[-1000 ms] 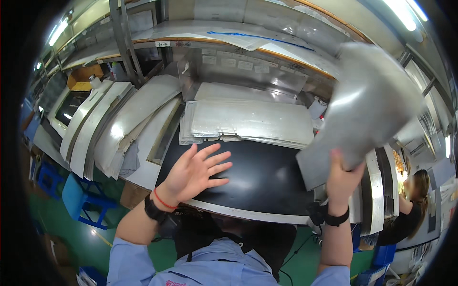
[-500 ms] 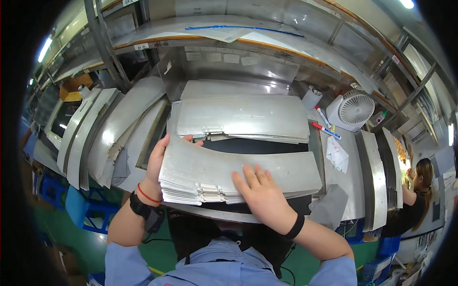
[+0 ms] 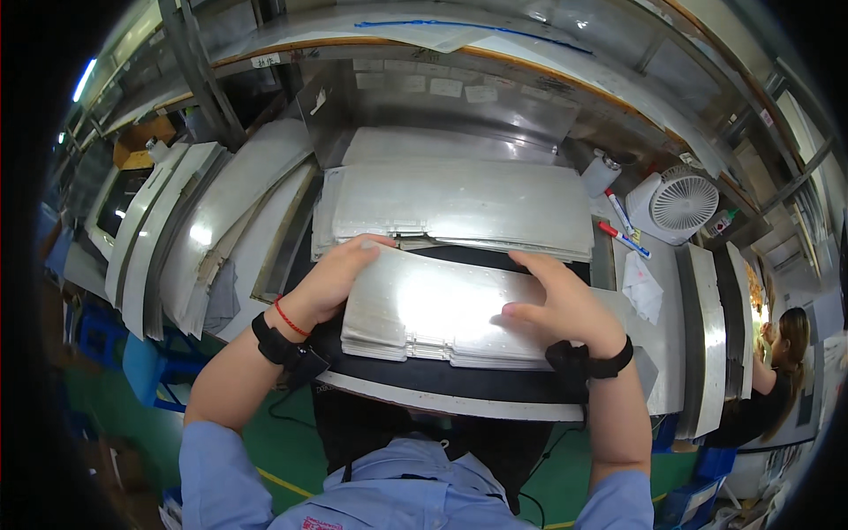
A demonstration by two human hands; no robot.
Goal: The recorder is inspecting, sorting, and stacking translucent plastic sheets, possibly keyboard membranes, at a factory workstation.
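The near stack (image 3: 433, 296) of silvery sheets, frame centre, appears nearly flush along its front edge; the rear stack (image 3: 468, 203) above lies staggered. Left hand (image 3: 334, 281) touches the upper-left corner, grip indeterminable; right hand (image 3: 576, 305) spreads wide at centre right.

Head view, looking down
A fisheye is facing the bench (image 3: 664, 331) from close above, reaching the shelf (image 3: 309, 40) beyond.

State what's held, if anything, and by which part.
Near metal stack: left hand at its far left corner, right hand over its right part. Whether either actually grips can't be told.
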